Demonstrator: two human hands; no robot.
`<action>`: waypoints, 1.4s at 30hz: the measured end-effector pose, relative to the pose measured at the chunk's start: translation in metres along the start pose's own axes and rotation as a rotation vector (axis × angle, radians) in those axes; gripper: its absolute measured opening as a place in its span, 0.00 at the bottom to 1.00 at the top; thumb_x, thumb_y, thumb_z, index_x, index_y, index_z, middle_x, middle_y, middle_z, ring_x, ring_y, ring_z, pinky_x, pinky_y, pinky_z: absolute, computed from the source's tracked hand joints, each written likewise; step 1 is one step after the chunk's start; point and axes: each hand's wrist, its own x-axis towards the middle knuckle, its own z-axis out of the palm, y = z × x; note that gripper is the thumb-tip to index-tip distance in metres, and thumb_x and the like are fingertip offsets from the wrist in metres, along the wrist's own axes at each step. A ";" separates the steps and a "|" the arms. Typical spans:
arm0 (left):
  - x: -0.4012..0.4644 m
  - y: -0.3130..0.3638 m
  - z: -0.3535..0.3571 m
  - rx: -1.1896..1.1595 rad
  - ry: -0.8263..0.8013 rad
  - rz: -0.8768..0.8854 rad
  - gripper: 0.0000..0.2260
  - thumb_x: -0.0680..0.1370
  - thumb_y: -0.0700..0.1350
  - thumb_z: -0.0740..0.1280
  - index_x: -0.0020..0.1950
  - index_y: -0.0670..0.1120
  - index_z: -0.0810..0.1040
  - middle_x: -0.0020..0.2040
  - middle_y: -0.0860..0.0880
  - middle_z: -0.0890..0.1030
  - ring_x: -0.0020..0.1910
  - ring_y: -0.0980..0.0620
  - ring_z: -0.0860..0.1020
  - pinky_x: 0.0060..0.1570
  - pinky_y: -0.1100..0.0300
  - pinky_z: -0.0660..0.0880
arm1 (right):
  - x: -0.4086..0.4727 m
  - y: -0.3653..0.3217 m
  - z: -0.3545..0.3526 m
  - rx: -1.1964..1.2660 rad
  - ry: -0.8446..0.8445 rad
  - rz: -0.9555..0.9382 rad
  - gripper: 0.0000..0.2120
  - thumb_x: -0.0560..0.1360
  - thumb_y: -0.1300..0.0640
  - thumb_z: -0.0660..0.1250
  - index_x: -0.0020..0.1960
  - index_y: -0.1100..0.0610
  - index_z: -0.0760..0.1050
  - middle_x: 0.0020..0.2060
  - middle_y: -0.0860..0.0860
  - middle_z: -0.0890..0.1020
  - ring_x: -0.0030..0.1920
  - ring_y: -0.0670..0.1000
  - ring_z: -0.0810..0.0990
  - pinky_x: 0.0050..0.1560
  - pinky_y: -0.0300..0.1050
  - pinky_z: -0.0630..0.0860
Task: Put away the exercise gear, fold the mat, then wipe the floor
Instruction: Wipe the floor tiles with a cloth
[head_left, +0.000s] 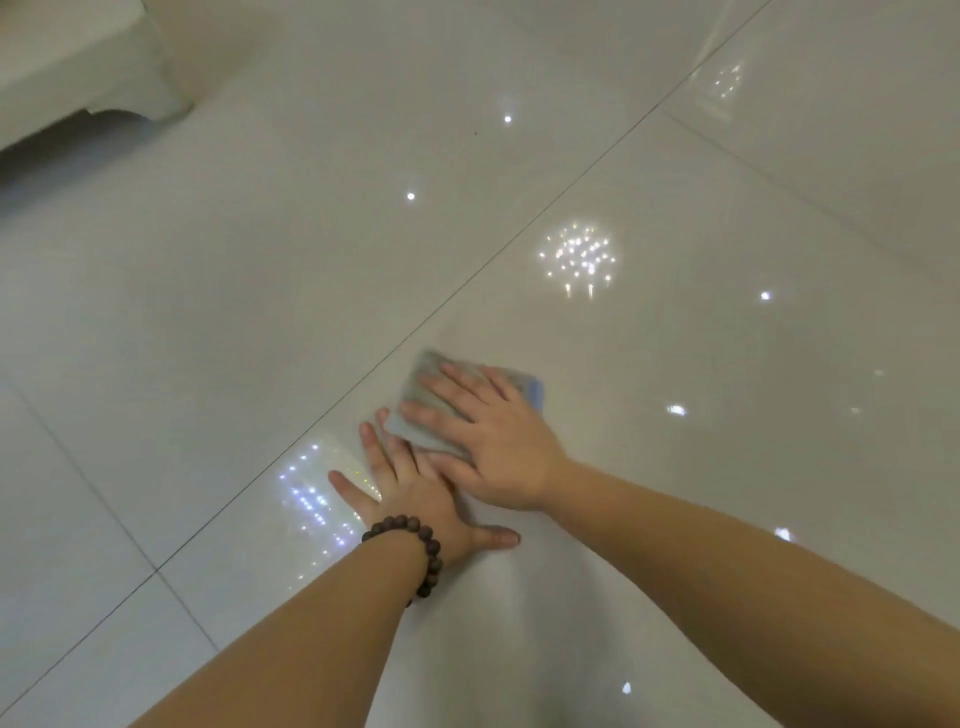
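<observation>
A folded grey cloth with a blue edge (423, 387) lies flat on the glossy white tiled floor (311, 270). My right hand (488, 441) presses down on the cloth with straight, spread fingers. Just left of it and nearer me, my left hand (415, 493) rests flat on the tile with a dark bead bracelet on its wrist. Its fingertips reach the cloth's near left corner, and the right hand partly overlaps it. No exercise gear or mat is in view.
A pale piece of furniture (78, 67) with a curved foot stands at the top left corner. Dark grout lines cross the floor diagonally. Ceiling lights reflect as bright spots on the tiles.
</observation>
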 end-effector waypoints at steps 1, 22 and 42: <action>0.000 0.000 0.000 -0.005 0.001 -0.005 0.70 0.54 0.81 0.61 0.69 0.41 0.21 0.69 0.38 0.21 0.69 0.36 0.23 0.65 0.27 0.37 | -0.008 0.013 -0.003 -0.007 -0.019 -0.129 0.24 0.78 0.42 0.55 0.74 0.44 0.61 0.74 0.50 0.64 0.75 0.54 0.58 0.73 0.54 0.49; 0.000 0.000 0.003 -0.054 0.040 -0.011 0.73 0.52 0.80 0.65 0.67 0.39 0.19 0.69 0.39 0.21 0.70 0.38 0.23 0.65 0.27 0.35 | 0.022 0.126 -0.038 0.026 0.086 0.820 0.24 0.80 0.41 0.47 0.76 0.42 0.53 0.78 0.50 0.51 0.77 0.54 0.46 0.74 0.58 0.46; -0.050 -0.130 0.017 -0.182 0.341 -0.049 0.68 0.56 0.79 0.64 0.74 0.44 0.27 0.76 0.43 0.30 0.75 0.44 0.32 0.72 0.37 0.41 | -0.087 -0.022 0.006 -0.053 0.059 0.621 0.30 0.75 0.37 0.40 0.75 0.40 0.56 0.77 0.50 0.56 0.76 0.55 0.51 0.73 0.57 0.46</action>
